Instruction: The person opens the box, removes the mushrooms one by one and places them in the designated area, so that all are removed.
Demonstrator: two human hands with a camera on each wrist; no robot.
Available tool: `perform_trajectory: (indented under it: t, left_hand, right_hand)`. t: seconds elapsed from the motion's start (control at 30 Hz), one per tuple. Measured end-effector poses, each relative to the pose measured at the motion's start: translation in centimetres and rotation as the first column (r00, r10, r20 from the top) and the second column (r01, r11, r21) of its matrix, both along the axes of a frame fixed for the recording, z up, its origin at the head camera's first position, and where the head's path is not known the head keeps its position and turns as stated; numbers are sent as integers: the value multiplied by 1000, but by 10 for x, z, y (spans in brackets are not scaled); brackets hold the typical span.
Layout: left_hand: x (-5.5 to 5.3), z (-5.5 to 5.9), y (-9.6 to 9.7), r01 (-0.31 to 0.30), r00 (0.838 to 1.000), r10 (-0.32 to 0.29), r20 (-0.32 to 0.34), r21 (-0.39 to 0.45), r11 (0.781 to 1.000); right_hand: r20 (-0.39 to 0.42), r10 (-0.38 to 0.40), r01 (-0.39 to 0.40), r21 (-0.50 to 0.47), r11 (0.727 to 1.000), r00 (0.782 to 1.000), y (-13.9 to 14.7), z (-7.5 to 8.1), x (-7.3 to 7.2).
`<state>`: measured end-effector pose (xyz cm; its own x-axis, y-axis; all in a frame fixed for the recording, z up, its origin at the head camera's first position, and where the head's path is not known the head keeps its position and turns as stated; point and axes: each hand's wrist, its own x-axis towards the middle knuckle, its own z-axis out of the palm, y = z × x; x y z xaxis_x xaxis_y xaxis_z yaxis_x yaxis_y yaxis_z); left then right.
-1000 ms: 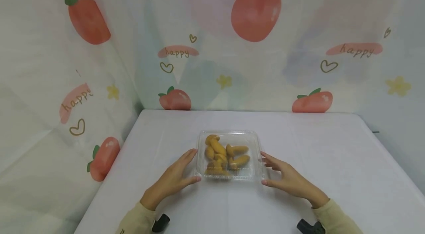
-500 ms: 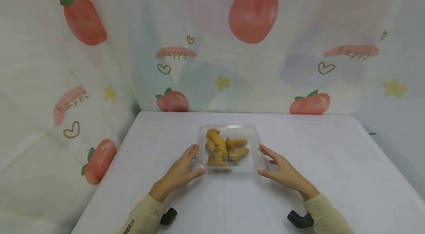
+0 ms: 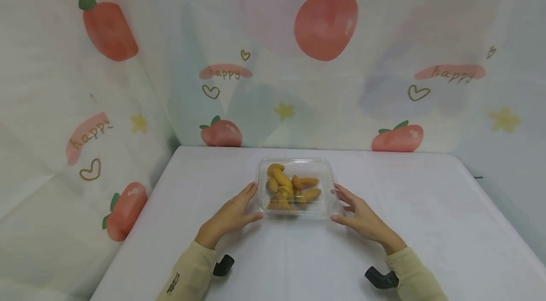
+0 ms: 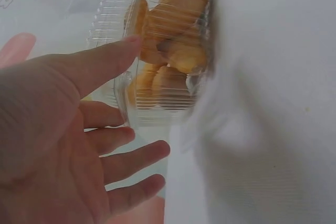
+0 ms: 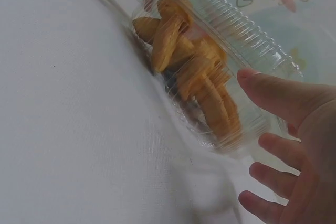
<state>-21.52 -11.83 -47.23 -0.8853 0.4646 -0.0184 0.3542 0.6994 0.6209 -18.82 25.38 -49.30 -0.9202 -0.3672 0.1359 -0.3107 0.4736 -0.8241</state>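
A clear plastic clamshell box [image 3: 317, 167] lies between both hands near the middle of the table, its lid down. Inside are several yellow-brown mushroom-shaped pieces [image 3: 281, 179]. My left hand [image 3: 230, 215] touches the box's left side, its thumb by the front corner. On the opposite side, my right hand [image 3: 362, 218] touches the box in a like way. In the left wrist view, the thumb lies along the rim and the other fingers spread out, fairly straight. The right wrist view shows the right fingers apart too, the index mostly hidden. Whether the box's base rests fully on the cloth I cannot tell.
A white cloth covers the table [image 3: 426, 196]. Fabric walls with printed fruit, hearts and the word "happy" stand behind and at the left. Black curved pieces [image 3: 381, 278] stick out by both sleeves [image 3: 187, 270].
The box has moved away from the person, toward the table's back, with both hands keeping to its sides. The head view has shifted slightly.
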Motion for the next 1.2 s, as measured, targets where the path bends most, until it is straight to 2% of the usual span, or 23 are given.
perform_trajectory:
  t: [0.2, 0.37, 0.57, 0.7, 0.9, 1.2]
  left_hand:
    - [0, 4, -2, 50, 997, -52, 60, 33, 998]
    - [1, -4, -3, 98, 988, -109, 108, 99, 990]
    - [1, -6, -1, 126, 974, -148, 170, 135, 983]
    - [-2, -4, 1, 118, 976, -145, 165, 159, 980]
    - [-6, -10, 6, 123, 972, -158, 174, 195, 973]
    - [-6, -16, 8, 66, 971, -121, 207, 256, 964]
  right_hand:
    - [73, 67, -58, -121, 991, 995, 3, -4, 0]
    - [113, 94, -70, -202, 977, 989, 1, -7, 4]
    - [126, 80, -55, -190, 980, 989, 0, -8, 7]
    - [116, 76, -49, -215, 975, 990, 1, -10, 2]
    - [128, 81, -44, -273, 961, 988, 2, -13, -1]
    - [100, 60, -31, -274, 961, 993, -3, -16, -2]
